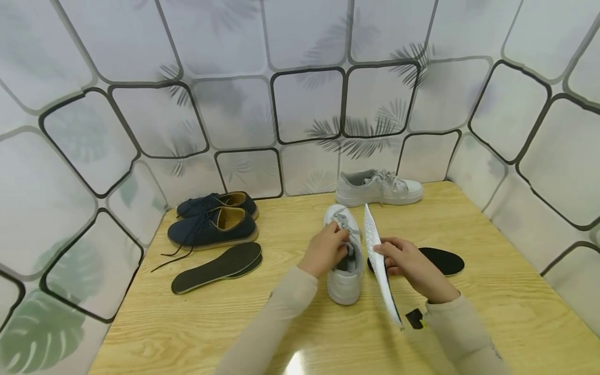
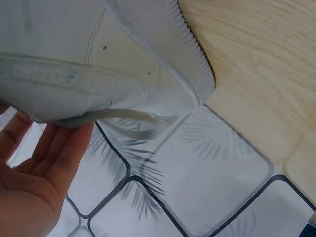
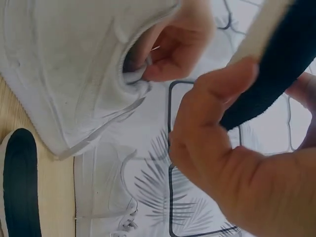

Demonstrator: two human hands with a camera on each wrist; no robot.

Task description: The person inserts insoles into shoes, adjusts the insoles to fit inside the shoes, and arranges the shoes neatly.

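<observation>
A white sneaker [image 1: 344, 289] stands upright on the wooden table, toe pointing away from me. My left hand [image 1: 323, 250] grips it at the opening, fingers curled in by the tongue and laces; in the left wrist view part of those fingers is hidden behind the collar of the sneaker [image 2: 113, 54]. To the right of the shoe, my right hand [image 1: 414, 265] pinches an insole [image 1: 372, 229] by its edge, held on its side above the table. The insole [image 3: 284, 59] has a dark face and a whitish face, the whitish one turned toward the sneaker.
Another white sneaker [image 1: 379, 192] sits sideways by the back wall [image 1: 309, 107]. A black insole [image 1: 442, 260] lies behind my right hand, and a small black-and-yellow piece [image 1: 414, 319] is nearer. Navy lace-up shoes [image 1: 211, 232] and dark insoles [image 1: 215, 268] are at left.
</observation>
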